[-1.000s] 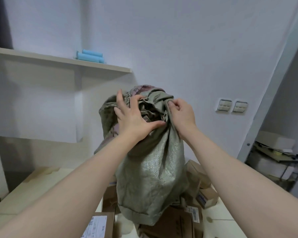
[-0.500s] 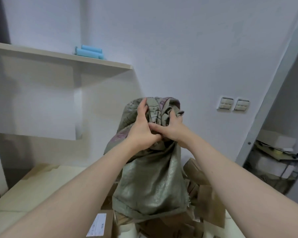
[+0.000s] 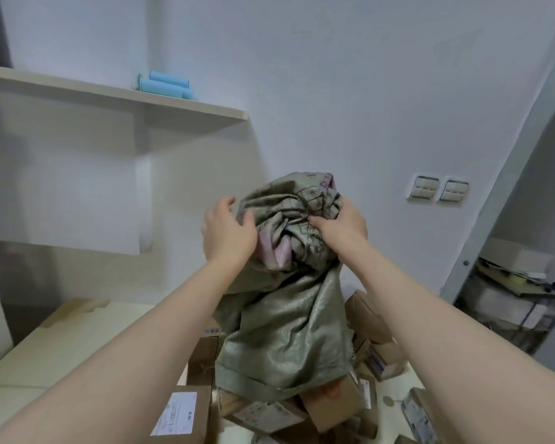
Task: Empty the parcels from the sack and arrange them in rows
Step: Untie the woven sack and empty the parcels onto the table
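your right hand (image 3: 340,227) grips the bunched top of the sack (image 3: 285,331), held upturned over the parcels (image 3: 202,411) heaped on the table (image 3: 61,347). your left hand (image 3: 228,233) sits open-fingered at its side, gripping nothing.

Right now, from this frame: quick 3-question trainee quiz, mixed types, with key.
1. True or false: the right hand grips the bunched upper end of the sack.
2. What lies on the shelf? A. blue rolls B. a cardboard box C. a folded bag
3. Fill in: the sack's hemmed open end hangs over a pile of cardboard ____.

Key: 1 true; 2 A; 3 parcels.
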`<state>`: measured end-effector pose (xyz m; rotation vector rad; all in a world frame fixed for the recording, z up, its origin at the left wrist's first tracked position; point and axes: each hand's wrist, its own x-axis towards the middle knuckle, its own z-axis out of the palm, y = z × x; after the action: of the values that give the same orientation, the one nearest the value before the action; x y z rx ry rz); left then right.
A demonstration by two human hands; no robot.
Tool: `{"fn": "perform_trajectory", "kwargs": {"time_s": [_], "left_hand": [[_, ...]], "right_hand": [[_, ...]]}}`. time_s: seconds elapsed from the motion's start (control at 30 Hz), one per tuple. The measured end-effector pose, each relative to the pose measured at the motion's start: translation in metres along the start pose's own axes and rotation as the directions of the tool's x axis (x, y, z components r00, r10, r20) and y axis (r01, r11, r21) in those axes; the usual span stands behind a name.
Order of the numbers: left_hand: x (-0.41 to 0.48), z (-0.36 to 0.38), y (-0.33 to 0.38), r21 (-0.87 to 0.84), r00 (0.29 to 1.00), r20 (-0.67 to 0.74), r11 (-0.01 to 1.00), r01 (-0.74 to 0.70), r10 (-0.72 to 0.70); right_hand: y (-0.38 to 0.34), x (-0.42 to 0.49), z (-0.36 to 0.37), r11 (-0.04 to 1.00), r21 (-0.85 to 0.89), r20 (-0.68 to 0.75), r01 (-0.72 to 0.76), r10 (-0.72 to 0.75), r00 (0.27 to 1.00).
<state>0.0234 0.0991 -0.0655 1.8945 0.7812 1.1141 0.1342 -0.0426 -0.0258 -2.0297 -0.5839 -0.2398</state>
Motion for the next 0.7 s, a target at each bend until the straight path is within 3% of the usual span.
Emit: {"fn": "perform_trajectory", "kwargs": {"time_s": [0.1, 0.23, 0.33, 0.53, 0.7], "left_hand": [[0.010, -0.007, -0.007, 0.016, 0.977, -0.012, 0.977, 0.215, -0.214], [0.026, -0.008, -0.015, -0.217, 0.971, 0.178, 0.957, 0.194, -0.157], [0.022, -0.004, -0.004, -0.173, 0.960, 0.261, 0.973, 0.150, -0.102], [0.025, -0.018, 0.019, -0.215, 0.996, -0.043, 0.973, -0.088, 0.080], [0.024, -0.023, 0.030, -0.210, 0.975, -0.144, 0.957, -0.199, 0.171]], "right_hand": [[-0.002, 0.010, -0.012, 0.964, 0.265, -0.036, 0.013, -0.004, 0.999], [-0.007, 0.012, -0.021, 0.896, 0.442, 0.097, 0.049, -0.102, 0.990], [-0.007, 0.004, -0.018, 0.853, 0.521, 0.155, 0.034, -0.134, 0.979], [-0.009, -0.004, -0.021, 0.855, 0.514, 0.096, 0.067, -0.135, 0.986], [-0.014, 0.002, -0.026, 0.869, 0.471, 0.022, 0.150, -0.181, 0.983]]}}
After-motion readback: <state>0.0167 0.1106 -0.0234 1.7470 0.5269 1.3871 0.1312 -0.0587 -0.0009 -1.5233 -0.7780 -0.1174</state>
